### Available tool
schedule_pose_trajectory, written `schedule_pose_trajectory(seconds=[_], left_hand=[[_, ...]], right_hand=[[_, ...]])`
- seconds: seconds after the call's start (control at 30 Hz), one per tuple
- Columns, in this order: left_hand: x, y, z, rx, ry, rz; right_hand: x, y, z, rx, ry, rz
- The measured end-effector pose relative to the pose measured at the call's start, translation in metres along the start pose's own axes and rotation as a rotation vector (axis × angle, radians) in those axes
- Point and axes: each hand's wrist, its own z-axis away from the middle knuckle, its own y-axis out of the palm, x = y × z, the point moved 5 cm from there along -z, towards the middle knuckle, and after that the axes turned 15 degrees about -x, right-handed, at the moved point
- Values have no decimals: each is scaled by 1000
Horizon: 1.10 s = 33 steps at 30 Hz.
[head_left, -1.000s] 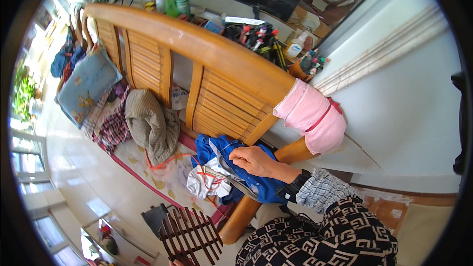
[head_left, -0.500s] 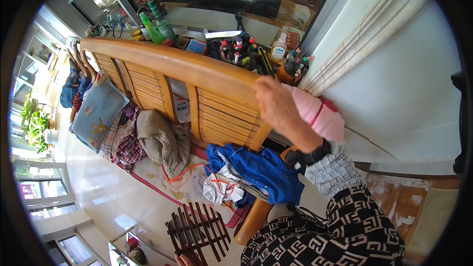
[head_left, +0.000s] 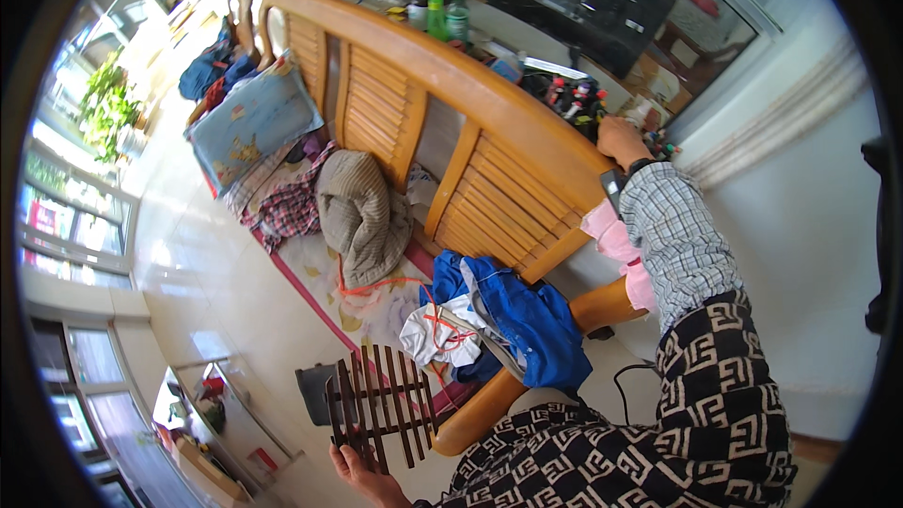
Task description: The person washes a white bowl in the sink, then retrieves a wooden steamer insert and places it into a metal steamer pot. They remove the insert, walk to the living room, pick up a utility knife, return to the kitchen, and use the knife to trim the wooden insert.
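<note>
My left hand (head_left: 362, 478) grips the lower edge of a dark brown slatted wooden rack (head_left: 384, 404), held upright in front of the bench. My right hand (head_left: 622, 141) reaches over the end of the bench's wooden backrest (head_left: 527, 174) to the cluttered ledge behind it. It is beside a dark holder of red-capped pens or small bottles (head_left: 574, 99). The fingertips of that hand are hidden among the items, so whether it holds anything does not show. Below my right forearm hangs a pink cloth bundle (head_left: 613, 230), partly covered by the sleeve.
Blue clothing (head_left: 531, 320) and a white cloth (head_left: 437, 334) lie at the near end of the bench. Farther along are a brown striped blanket (head_left: 357, 207) and a blue pillow (head_left: 254, 127). Green bottles (head_left: 436, 11) stand on the ledge. A dark bin (head_left: 315, 393) is behind the rack.
My right hand has moved from above the backrest's end, forward and right, to the items on the ledge. The view has turned, and more of my left hand with the rack shows.
</note>
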Motion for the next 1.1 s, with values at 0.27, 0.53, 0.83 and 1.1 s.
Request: schedule_pose_trajectory(seconds=[0.27, 0.53, 0.83, 1.1], left_hand=[[13, -76, -8, -197, -8, 36], [12, -96, 5, -241, -14, 96], [21, -110, 5, -221, -7, 165], [25, -140, 8, -242, 60, 135]], right_hand=[[-64, 93, -49, -86, -69, 51], [-97, 113, -84, -16, -8, 54], [-34, 24, -71, 184, 43, 25], [-25, -13, -69, 65, 27, 92]])
